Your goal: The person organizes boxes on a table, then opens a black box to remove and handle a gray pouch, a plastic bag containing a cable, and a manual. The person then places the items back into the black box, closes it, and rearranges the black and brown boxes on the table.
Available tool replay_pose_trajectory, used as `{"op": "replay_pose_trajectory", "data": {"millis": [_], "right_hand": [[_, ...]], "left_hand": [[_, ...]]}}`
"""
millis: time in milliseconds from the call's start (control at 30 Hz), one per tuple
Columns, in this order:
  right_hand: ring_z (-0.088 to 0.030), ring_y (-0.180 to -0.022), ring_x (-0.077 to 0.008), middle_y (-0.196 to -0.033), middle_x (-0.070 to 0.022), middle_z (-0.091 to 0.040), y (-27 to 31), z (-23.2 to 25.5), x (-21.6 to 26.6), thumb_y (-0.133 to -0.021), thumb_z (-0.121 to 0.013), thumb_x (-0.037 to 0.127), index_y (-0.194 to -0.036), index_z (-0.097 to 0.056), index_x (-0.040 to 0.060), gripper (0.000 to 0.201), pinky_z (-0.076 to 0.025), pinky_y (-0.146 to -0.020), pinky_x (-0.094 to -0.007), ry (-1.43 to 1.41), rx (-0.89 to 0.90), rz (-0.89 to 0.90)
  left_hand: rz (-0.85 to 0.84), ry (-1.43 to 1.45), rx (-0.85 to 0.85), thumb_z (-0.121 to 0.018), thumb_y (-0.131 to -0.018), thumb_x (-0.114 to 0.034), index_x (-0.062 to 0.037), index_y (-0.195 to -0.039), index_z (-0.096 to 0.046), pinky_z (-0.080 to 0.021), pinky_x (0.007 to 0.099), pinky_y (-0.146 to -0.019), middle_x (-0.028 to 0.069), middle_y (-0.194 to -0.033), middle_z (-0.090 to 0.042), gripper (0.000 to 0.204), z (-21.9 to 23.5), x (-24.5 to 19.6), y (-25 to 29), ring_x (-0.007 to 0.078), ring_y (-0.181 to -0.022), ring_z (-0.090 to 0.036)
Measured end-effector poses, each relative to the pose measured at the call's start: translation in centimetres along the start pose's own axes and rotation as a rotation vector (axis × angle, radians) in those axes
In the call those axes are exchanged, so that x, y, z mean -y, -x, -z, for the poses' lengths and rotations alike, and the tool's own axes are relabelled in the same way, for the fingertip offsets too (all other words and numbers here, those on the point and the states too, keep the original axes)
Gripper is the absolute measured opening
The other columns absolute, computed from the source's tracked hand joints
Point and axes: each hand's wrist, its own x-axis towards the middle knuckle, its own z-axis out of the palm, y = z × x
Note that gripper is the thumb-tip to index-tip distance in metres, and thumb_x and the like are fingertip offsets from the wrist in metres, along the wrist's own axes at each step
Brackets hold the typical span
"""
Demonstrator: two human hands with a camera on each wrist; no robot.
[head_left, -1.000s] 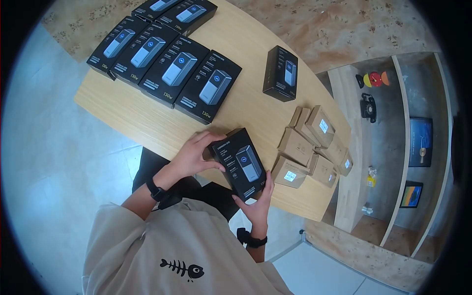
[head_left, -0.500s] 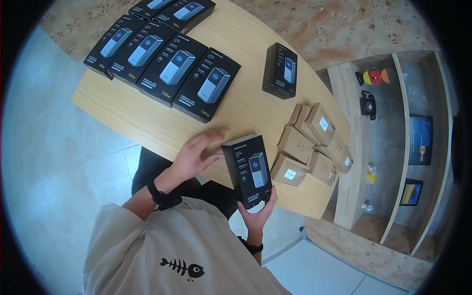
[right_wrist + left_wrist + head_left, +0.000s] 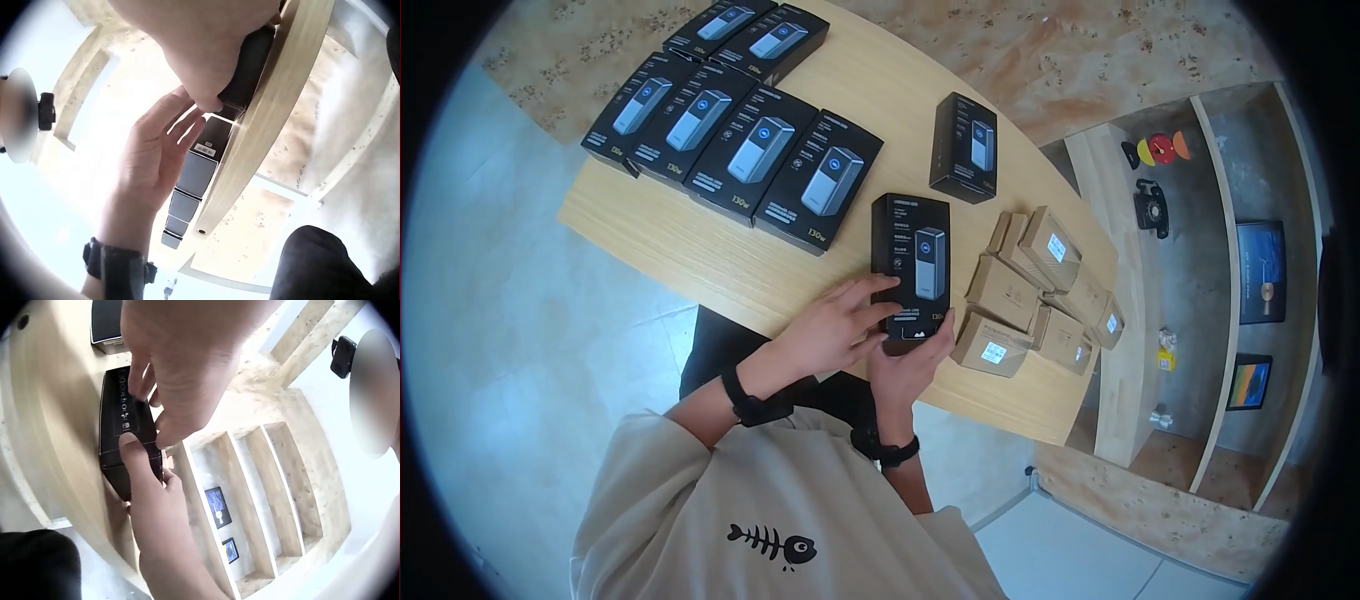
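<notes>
A black power bank box (image 3: 915, 265), printed with a silver device, is over the table close to the person. My right hand (image 3: 908, 372) grips its near end, thumb on one side and fingers on the other. My left hand (image 3: 830, 325) lies alongside, its fingers loosely extended and overlapping the lower left of the printed face. In the right wrist view the left hand (image 3: 153, 150) appears with its fingers spread apart. The left wrist view shows the right thumb pressing the side of the box (image 3: 128, 419).
Several matching black boxes (image 3: 735, 145) stand in rows at the left of the wooden table (image 3: 650, 225). Another black box (image 3: 965, 147) is by itself farther back. Small brown cartons (image 3: 1005, 285) are piled at the right. A shelf unit (image 3: 1115, 300) stands beyond.
The box moved toward the right hand, then farther onto the table, and turned straighter. My left hand let go of its upper left side and came back to its lower left. My right hand kept its grip.
</notes>
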Motion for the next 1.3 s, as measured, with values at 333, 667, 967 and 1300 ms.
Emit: {"op": "replay_pose_trajectory", "data": {"millis": [333,667,967,1300], "right_hand": [[-0.052,-0.130,-0.0496,-0.140,-0.0270,-0.045,-0.4,0.5,-0.3,-0.078,-0.088,0.026,-0.160,-0.029,-0.0002,0.105,-0.054,-0.100,-0.0530,0.049,0.041,0.006],[-0.047,-0.134,-0.0530,-0.146,-0.0316,-0.039,0.0,0.9,-0.1,-0.083,-0.084,0.024,-0.164,-0.020,-0.0032,0.107,-0.050,-0.105,-0.0543,0.039,0.093,0.016],[-0.043,-0.137,-0.0563,-0.150,-0.0370,-0.035,0.6,1.0,-0.1,-0.087,-0.083,0.033,-0.166,-0.015,-0.0045,0.111,-0.046,-0.108,-0.0564,0.008,0.103,-0.017],[-0.051,-0.125,-0.0526,-0.137,-0.0325,-0.042,3.3,2.7,-0.4,-0.077,-0.093,0.031,-0.163,-0.020,-0.0057,0.118,-0.049,-0.103,-0.0550,0.072,0.073,-0.055]], "left_hand": [[-0.054,-0.066,-0.054,-0.077,-0.080,-0.010,-0.0110,-0.125,-0.070,-0.052,0.0459,-0.105,0.0125,-0.146,-0.055,0.045,-0.3,0.9,-0.8,0.0360,-0.125,-0.060],[-0.061,-0.208,-0.067,-0.078,-0.077,-0.015,-0.0182,-0.123,-0.072,-0.049,0.0411,-0.099,0.0061,-0.145,-0.057,0.047,-0.2,0.6,-0.5,0.0273,-0.115,-0.063],[-0.041,-0.283,-0.082,-0.080,-0.076,-0.020,-0.0214,-0.124,-0.074,-0.051,0.0414,-0.094,0.0044,-0.150,-0.057,0.048,-0.8,0.5,-0.2,0.0255,-0.103,-0.065],[-0.040,-0.308,-0.090,-0.079,-0.078,-0.021,-0.0197,-0.124,-0.074,-0.051,0.0404,-0.091,0.0036,-0.151,-0.056,0.047,-0.8,0.4,-0.1,0.0246,-0.100,-0.065]]}}
